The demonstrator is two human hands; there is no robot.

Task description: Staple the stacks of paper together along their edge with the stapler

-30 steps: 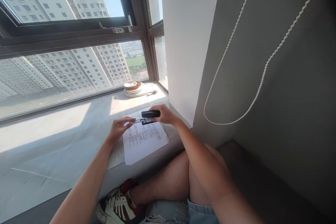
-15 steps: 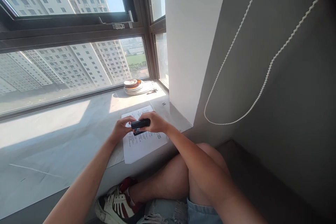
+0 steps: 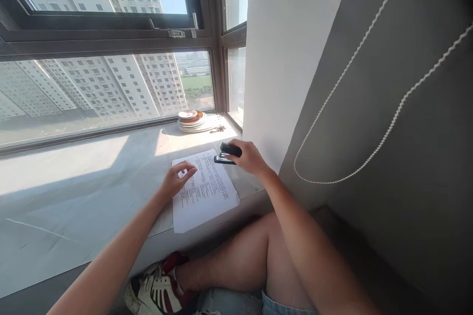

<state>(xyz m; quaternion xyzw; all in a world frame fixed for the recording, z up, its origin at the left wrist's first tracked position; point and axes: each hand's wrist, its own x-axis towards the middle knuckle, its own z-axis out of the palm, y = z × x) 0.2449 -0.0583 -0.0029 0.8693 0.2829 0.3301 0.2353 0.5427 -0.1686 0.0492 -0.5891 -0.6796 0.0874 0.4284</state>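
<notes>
A printed sheet of paper (image 3: 205, 192) lies on the grey window ledge (image 3: 92, 177), its near corner hanging over the ledge's front edge. My right hand (image 3: 248, 156) is closed round a black stapler (image 3: 227, 152), held just above the ledge at the sheet's far right corner. My left hand (image 3: 178, 179) hovers over the sheet's left edge with its fingers loosely apart and nothing in them.
A stack of plates (image 3: 192, 120) with a small dark object beside it sits at the ledge's far corner by the window. A white pillar (image 3: 281, 59) and a grey wall with a looped bead cord (image 3: 369, 108) stand to the right. My bent knee and a shoe (image 3: 158, 288) are below the ledge.
Both hands worked on the stapler over the paper. Now my left hand has let go and my right hand has carried the stapler to the right, off the sheet.
</notes>
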